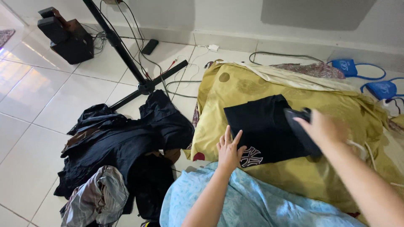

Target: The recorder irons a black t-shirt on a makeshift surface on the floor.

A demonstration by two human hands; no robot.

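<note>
Nearest the camera, a pale blue patterned cloth [248, 201] covers the person's lap, and both forearms reach out over it. Just beyond its edge, the left hand [229, 150] lies flat with fingers spread on the near corner of a black garment [265, 128], beside a white emblem printed on the fabric; it pins the cloth down and grasps nothing. The garment is folded into a rough rectangle and rests on a yellow patterned sheet [235, 90] spread over the floor as a pad.

Over the garment's right edge, the right hand [324, 126] is wrapped around the handle of a dark iron [301, 128], fingers curled tight about it. The iron sits on or just over the right part of the garment, while the left hand holds the opposite, nearer corner, so the cloth stretches between the two hands. The hand is motion-blurred, so whether the soleplate presses the fabric cannot be told.

As a judgement, the work looks well short of done: the garment lies mostly smooth, but a heap of dark clothes [122, 147] and a grey crumpled piece [99, 197] wait on the white tiles to the left.

Farther off stand a black tripod [139, 75], cables, a dark speaker [67, 35] and two blue pouches [366, 77] near the wall.
</note>
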